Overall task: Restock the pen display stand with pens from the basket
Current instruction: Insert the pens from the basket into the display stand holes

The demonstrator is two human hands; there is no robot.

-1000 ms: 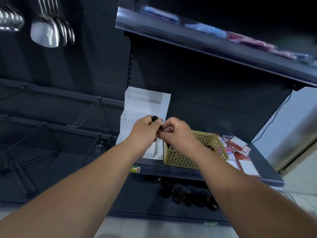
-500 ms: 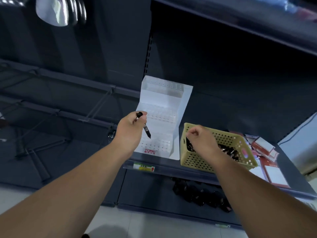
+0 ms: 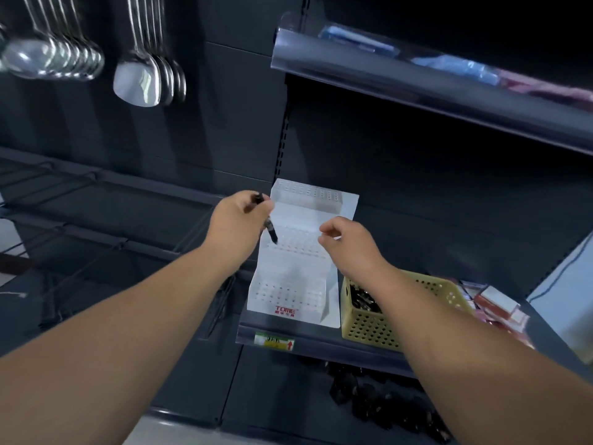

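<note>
A white tiered pen display stand (image 3: 288,284) with rows of small holes stands on the dark shelf. My left hand (image 3: 237,220) pinches a black pen (image 3: 271,231), which slants down with its tip just above the holes at the left of the stand's middle tier. In front of the right side of that tier is my right hand (image 3: 346,239), fingers curled, with no pen visible in it; I cannot tell whether it touches the stand. A yellow perforated basket (image 3: 369,329) with several dark pens (image 3: 362,298) inside sits right of the stand.
Metal spoons (image 3: 141,78) hang at the upper left. An upper shelf (image 3: 417,81) juts out above the stand. Red and white boxes (image 3: 494,303) lie right of the basket. Dark items (image 3: 369,399) fill the shelf below. A price tag (image 3: 272,342) marks the shelf edge.
My right hand left the pen to my left hand, dipped to the basket, then rose to the stand's right side. My left hand brought the pen over the middle tier.
</note>
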